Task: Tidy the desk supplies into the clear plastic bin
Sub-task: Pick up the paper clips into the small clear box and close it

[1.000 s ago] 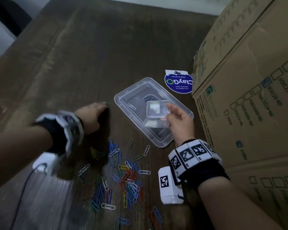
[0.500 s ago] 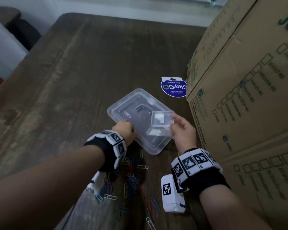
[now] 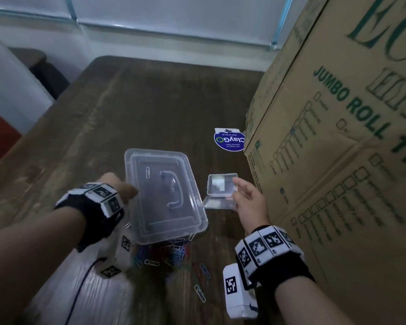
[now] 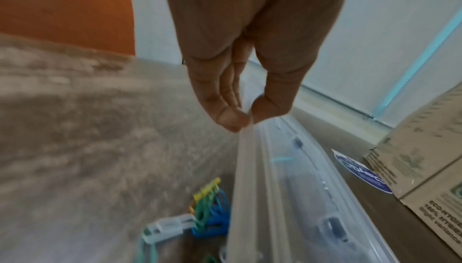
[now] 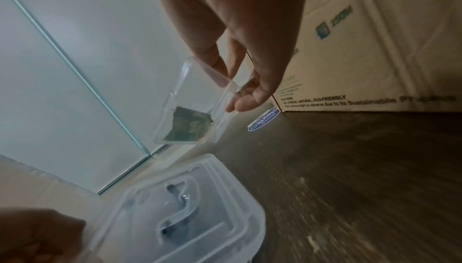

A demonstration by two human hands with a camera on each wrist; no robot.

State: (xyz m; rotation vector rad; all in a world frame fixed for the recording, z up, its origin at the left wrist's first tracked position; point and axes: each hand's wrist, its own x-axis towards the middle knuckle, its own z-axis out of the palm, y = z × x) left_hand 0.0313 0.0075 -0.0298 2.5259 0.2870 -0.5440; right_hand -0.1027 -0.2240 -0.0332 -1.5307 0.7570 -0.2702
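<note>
1. Pinching the left long rim of the clear plastic bin (image 3: 164,195) between thumb and fingertips, the left hand (image 3: 117,187) held the bin's edge about midway along its side; the left wrist view showed the thumb and fingers (image 4: 231,118) closed on the thin rim.
2. Gripping a small clear case (image 3: 220,191) that stood hinged open, the right hand (image 3: 249,202) held it by its right edge, thumb on one face and fingers behind, as the right wrist view showed (image 5: 197,107).
3. The case hung above the surface (image 3: 150,109), just to the right of the bin and apart from it; a dark scrap of label showed inside its upper half.
4. The bin lay on the surface between the two hands, with one paper clip (image 3: 147,172) and a curved handle shape visible through its clear plastic.
5. A heap of coloured paper clips (image 3: 174,252) lay scattered on the surface at the bin's near end, between the two wrists.
6. Beyond the case, a round blue sticker (image 3: 229,141) lay flat on the surface against a large cardboard box (image 3: 338,160), which stood just right of the right hand.
</note>
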